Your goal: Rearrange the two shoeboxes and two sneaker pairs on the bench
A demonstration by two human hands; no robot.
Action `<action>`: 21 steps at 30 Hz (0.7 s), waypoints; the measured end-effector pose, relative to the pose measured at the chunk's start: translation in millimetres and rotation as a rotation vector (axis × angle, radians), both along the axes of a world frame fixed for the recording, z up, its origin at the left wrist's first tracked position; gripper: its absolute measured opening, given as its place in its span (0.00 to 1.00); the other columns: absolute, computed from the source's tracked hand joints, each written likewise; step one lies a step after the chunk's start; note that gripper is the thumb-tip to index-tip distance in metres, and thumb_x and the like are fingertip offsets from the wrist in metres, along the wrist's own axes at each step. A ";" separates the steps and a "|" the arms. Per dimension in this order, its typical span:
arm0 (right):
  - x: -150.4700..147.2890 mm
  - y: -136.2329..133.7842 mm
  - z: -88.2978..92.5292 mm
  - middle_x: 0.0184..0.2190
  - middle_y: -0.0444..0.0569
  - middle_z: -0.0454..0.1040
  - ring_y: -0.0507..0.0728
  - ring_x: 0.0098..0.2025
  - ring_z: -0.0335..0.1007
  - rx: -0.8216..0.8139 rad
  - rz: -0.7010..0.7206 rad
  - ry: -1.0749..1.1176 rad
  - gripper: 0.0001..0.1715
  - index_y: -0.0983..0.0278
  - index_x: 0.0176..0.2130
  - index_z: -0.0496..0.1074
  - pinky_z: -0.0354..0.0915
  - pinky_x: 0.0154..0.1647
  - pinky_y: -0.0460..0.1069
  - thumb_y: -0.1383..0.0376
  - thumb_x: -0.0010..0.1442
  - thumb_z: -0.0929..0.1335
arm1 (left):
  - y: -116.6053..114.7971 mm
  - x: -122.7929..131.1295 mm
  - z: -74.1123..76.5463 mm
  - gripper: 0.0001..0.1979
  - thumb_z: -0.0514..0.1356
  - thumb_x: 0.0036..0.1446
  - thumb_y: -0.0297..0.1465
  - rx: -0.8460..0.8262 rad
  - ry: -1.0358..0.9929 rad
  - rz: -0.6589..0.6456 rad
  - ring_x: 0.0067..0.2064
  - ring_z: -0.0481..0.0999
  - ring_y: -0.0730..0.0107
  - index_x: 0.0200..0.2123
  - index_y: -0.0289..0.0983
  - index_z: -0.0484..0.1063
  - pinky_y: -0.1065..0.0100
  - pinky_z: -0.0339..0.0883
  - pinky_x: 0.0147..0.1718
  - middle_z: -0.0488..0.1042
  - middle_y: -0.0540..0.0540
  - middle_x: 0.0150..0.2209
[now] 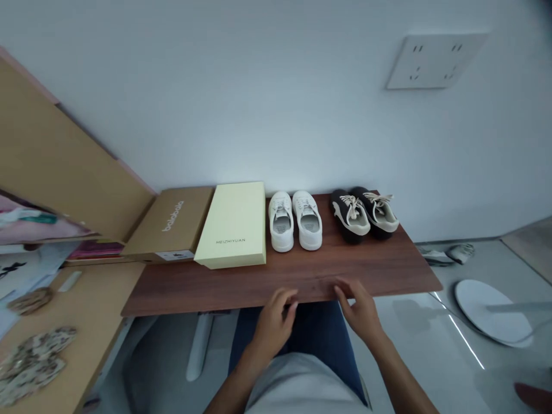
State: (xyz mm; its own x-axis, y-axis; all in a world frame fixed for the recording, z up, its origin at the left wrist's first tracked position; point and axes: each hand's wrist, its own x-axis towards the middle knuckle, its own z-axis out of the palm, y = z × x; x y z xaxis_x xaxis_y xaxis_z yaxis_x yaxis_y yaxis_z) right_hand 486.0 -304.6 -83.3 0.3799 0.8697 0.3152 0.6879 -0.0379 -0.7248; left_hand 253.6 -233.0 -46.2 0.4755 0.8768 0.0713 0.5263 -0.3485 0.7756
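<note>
My left hand (275, 323) hovers at the front edge of a dark brown wooden tabletop (328, 275), its fingers curled loosely apart from the thumb. My right hand (360, 310) is at the same edge farther right, fingers bent, also with nothing in it. Whether the fingertips touch the wood I cannot tell. Beyond the hands a pair of white sneakers (309, 225) stands side by side, toes to the wall. To their right is a black and cream pair of sneakers (351, 214) with pale laces. A pale yellow shoebox (235, 221) lies shut left of the white pair.
A brown cardboard shoebox (175, 221) sits beside the yellow one. At left, a light wooden desk (92, 310) holds a patterned cloth item (37, 359) and a brown hair tie (31, 301). A white wall with a socket plate (437, 60) rises behind. A round white base (487, 305) stands on the floor.
</note>
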 end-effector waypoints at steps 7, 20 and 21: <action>-16.1 140.5 37.8 0.68 0.70 0.58 0.73 0.71 0.53 0.021 -0.147 -0.143 0.28 0.66 0.57 0.68 0.59 0.64 0.70 0.56 0.61 0.68 | 107.7 104.1 37.2 0.25 0.56 0.63 0.29 0.303 0.281 0.324 0.70 0.57 0.44 0.63 0.33 0.65 0.42 0.55 0.65 0.63 0.30 0.66; 34.8 106.8 14.9 0.34 0.51 0.78 0.63 0.34 0.78 -0.039 -0.322 0.611 0.35 0.59 0.53 0.64 0.72 0.35 0.56 0.37 0.61 0.61 | 123.6 109.9 0.1 0.16 0.46 0.71 0.41 -0.285 -0.376 0.436 0.42 0.79 0.65 0.48 0.37 0.65 0.64 0.78 0.36 0.77 0.41 0.44; 43.0 92.9 14.1 0.31 0.51 0.78 0.65 0.34 0.78 -0.069 -0.361 0.501 0.35 0.59 0.53 0.65 0.72 0.37 0.58 0.38 0.61 0.61 | 118.1 108.2 -4.4 0.17 0.44 0.71 0.40 -0.294 -0.350 0.443 0.41 0.79 0.65 0.51 0.36 0.64 0.64 0.78 0.34 0.76 0.39 0.47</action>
